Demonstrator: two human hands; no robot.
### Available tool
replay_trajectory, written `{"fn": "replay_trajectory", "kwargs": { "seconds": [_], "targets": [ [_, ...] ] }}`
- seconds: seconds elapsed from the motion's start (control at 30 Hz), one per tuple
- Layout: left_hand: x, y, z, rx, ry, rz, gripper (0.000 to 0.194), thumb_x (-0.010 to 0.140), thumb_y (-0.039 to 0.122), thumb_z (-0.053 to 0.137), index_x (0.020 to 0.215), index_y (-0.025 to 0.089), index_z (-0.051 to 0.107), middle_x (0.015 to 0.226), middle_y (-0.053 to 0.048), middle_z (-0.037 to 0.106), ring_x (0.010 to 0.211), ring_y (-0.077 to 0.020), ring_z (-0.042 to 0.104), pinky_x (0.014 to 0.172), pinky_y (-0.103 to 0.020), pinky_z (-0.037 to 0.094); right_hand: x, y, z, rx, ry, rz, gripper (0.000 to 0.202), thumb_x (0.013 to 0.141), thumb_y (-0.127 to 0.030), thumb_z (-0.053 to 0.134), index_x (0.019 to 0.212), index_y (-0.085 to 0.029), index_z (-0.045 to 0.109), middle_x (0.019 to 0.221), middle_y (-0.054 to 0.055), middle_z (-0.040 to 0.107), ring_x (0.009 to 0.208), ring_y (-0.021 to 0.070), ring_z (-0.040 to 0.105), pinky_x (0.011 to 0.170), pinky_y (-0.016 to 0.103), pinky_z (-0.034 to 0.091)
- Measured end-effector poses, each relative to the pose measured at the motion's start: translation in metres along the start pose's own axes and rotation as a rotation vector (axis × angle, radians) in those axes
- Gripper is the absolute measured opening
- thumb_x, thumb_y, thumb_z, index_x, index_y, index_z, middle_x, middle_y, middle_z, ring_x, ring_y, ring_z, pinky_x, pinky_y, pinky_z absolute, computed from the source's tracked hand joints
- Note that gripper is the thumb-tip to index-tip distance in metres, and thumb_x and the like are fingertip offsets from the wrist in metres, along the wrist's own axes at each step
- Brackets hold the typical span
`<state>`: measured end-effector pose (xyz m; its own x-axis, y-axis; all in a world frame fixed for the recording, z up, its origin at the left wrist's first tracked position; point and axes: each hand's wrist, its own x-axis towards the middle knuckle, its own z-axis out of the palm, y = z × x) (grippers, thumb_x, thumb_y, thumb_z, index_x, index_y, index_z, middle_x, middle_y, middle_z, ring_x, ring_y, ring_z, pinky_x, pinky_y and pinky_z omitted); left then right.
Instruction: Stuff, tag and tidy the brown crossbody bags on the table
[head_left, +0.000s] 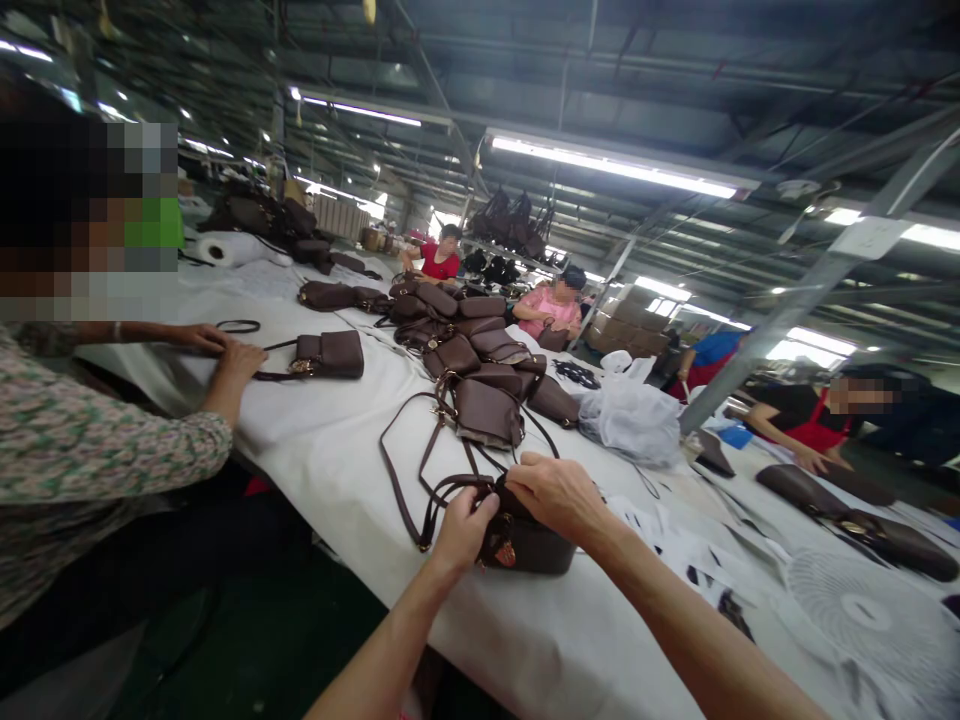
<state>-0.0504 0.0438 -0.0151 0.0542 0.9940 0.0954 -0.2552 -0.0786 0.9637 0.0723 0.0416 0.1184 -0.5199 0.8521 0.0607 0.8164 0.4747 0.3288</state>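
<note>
A dark brown handbag (544, 550) with gold-coloured metal fittings stands near the front edge of the white-covered table (360, 440). My left hand (465, 525) is closed at the bag's left top corner, thumb and fingers pinching where the strap (409, 500) meets it. Across the top of the same bag lies my right hand (555, 490), its fingers curled down on the upper edge; what they pinch there is hidden. The long strap loops out over the table to the left. Just behind it, another brown handbag (487, 410) rests against the pile.
A heap of brown handbags (450, 340) fills the table's middle. Left, a person in a floral sleeve (112, 430) handles another bag (337, 355). Crumpled clear plastic (630, 415) and a white fan (862, 610) are on the right. Several other people work farther off.
</note>
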Motion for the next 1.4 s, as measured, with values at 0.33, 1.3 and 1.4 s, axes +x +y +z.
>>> {"fn": "replay_trajectory", "kwargs": {
  "seconds": [0.33,1.3,1.4],
  "targets": [
    [0.018,0.008,-0.003,-0.315,0.211,-0.263,0.049,0.063,0.063,0.068,0.071,0.016,0.059,0.068,-0.004,0.066,0.069,-0.0178,0.062,0.066,-0.029,0.043,0.009,0.003,0.004,0.066,-0.005,0.021,0.027,0.096,-0.03,0.045,0.085,-0.023,0.069,0.085,0.001,0.067,0.076,0.0142,0.061,0.057,0.024,0.029],
    [0.011,0.003,0.005,0.034,0.209,0.028,0.009,0.07,0.023,0.06,0.065,0.018,0.065,0.07,-0.003,0.065,0.071,-0.0187,0.057,0.07,-0.029,0.041,0.039,-0.025,-0.01,-0.126,-0.219,-0.135,0.02,0.089,-0.012,0.053,0.092,-0.01,0.072,0.094,0.017,0.069,0.085,0.0275,0.069,0.067,0.029,0.051],
    [0.007,0.005,0.006,0.2,0.213,0.133,0.012,0.076,0.021,0.054,0.067,0.019,0.062,0.072,-0.003,0.064,0.073,-0.0179,0.056,0.067,-0.028,0.039,0.039,-0.023,-0.007,-0.091,-0.215,-0.096,0.018,0.087,-0.011,0.055,0.093,-0.009,0.072,0.094,0.017,0.069,0.086,0.0287,0.068,0.068,0.03,0.05]
  ]
}}
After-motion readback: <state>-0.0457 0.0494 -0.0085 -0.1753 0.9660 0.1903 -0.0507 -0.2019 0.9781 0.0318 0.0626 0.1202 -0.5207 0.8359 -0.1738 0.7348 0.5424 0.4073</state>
